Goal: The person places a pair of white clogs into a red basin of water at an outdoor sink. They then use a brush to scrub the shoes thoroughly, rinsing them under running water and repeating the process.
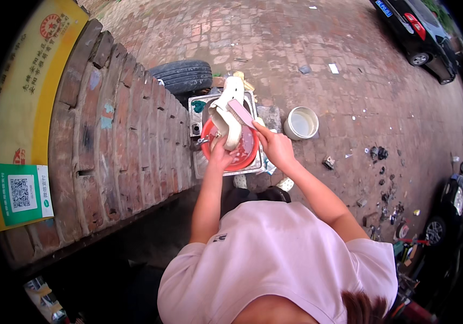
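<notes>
A white foam clog (232,125) with holes in its upper is held by the heel end in my left hand (222,154), toe pointing away from me. My right hand (274,145) grips the handle of a pink scrub brush (240,113). Its bristles face the side of the clog and look to be against it. Both are above a red plastic basin (249,161) of cloudy water, which sits in a metal sink (260,165). Part of the basin is hidden behind the clog and my left hand.
A faucet (202,141) juts in at the basin's left, beside a brick wall (134,133). Green scouring material (198,106) lies on the sink's far-left corner. A tire (184,76) lies behind. On the right, a white bucket (301,123) holds liquid. Cars and debris are farther right.
</notes>
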Motion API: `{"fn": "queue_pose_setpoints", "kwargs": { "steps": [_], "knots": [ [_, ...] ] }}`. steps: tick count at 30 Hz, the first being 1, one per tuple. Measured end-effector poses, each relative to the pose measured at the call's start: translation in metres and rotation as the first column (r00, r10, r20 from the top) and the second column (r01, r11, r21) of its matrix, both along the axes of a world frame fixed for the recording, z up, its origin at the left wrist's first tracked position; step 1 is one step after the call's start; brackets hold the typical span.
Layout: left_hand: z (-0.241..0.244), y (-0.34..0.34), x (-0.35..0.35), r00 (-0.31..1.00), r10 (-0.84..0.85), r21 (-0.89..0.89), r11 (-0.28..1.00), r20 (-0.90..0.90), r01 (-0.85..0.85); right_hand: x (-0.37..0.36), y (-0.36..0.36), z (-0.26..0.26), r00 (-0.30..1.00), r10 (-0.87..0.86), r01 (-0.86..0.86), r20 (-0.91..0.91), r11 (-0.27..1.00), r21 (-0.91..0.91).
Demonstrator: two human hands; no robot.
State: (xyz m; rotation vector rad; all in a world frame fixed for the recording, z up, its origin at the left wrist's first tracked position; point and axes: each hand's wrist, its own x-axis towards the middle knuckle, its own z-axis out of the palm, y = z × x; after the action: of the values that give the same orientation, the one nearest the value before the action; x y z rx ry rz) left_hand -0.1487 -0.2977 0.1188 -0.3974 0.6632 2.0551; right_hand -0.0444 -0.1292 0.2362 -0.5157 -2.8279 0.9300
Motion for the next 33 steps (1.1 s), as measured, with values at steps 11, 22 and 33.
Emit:
{"fn": "queue_pose_setpoints", "kwargs": {
  "steps": [11,22,33],
  "knots": [
    [-0.002,-0.018,0.004,0.983,-0.084,-0.078,0.994,-0.161,0.072,-0.004,-0.004,-0.008,0.999,0.009,-0.007,-0.037,0.999,0.050],
    [-0.012,-0.025,0.014,0.947,-0.189,-0.203,0.969,-0.261,0.138,-0.034,0.012,-0.024,0.989,-0.149,0.146,0.021,0.983,0.108],
    [0.011,-0.029,0.028,0.910,-0.201,-0.346,0.936,-0.363,0.069,-0.041,0.032,-0.034,0.987,-0.156,0.155,0.023,0.986,0.058]
  ]
}}
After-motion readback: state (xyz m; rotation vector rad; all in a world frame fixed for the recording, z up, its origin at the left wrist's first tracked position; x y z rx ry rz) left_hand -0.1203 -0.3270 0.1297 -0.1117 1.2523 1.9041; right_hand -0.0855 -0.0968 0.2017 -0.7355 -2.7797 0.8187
